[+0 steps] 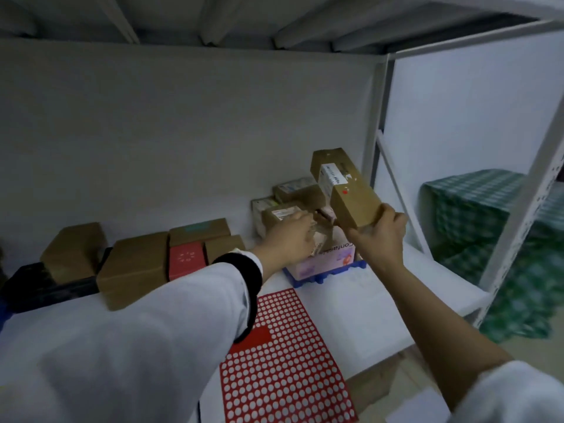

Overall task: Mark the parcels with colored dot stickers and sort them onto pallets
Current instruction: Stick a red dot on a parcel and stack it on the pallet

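As R hand grips parcel, box reads "Conta…".

I see a long white shelf running across the middle. Behind it, at 12 o'clock, is a plain pale wall. At the very top, grey beams run under the next shelf up. At 2 o'clock a flat white panel stands at the shelf's end. A thin white bar slants across it. At 3 o'clock a tall white metal post with small holes leans in my view. Past the post, a green checked cloth is draped over something and hangs down low. At 5 o'clock, under the shelf, part of a brown box peeks out.
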